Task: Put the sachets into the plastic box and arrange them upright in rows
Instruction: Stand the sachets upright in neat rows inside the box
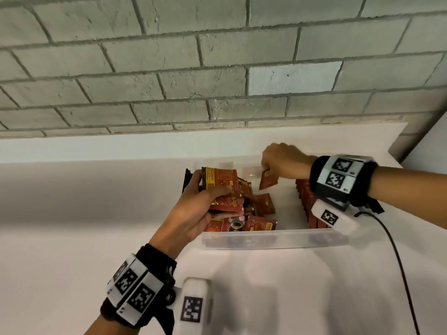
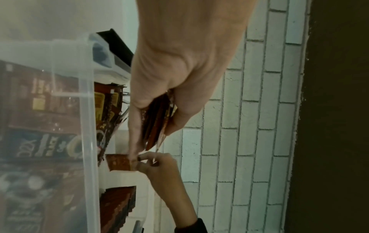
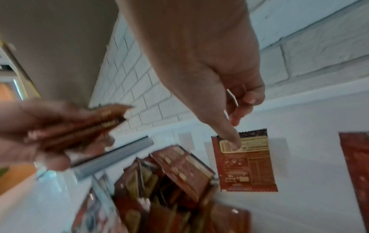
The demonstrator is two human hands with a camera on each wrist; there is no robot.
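Sachets (image 1: 221, 189) red, label text unreadable

The print on the red sachets (image 1: 219, 181) is too blurred to read; no other text shows.

The plastic box (image 1: 266, 240) sat on the counter (image 1: 72, 226) by the wall; loose sachets (image 1: 256, 213) lay in its left half, an upright row (image 1: 306, 201) along its right wall.
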